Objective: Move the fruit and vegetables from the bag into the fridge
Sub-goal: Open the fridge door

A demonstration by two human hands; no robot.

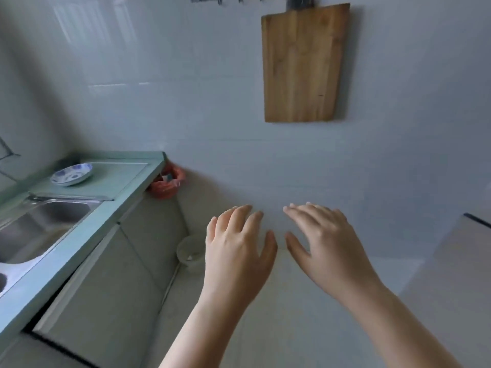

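We hold our left hand [239, 251] and right hand [328, 245] side by side, fingers [240, 216] straight and spread, holding nothing, above a white surface [292, 314] by the wall [186, 115]. Where the bag lies we cannot tell.

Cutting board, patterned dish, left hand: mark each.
Cutting board [303, 65]: head view, centre of its wooden face.
Patterned dish [71, 174]: head view, its inner surface.
Left hand [236, 251]: head view, back of the hand.

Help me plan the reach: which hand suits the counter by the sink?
Left, likely: the left hand, open and empty, is on the side of the counter; the right hand, also open, lies farther away.
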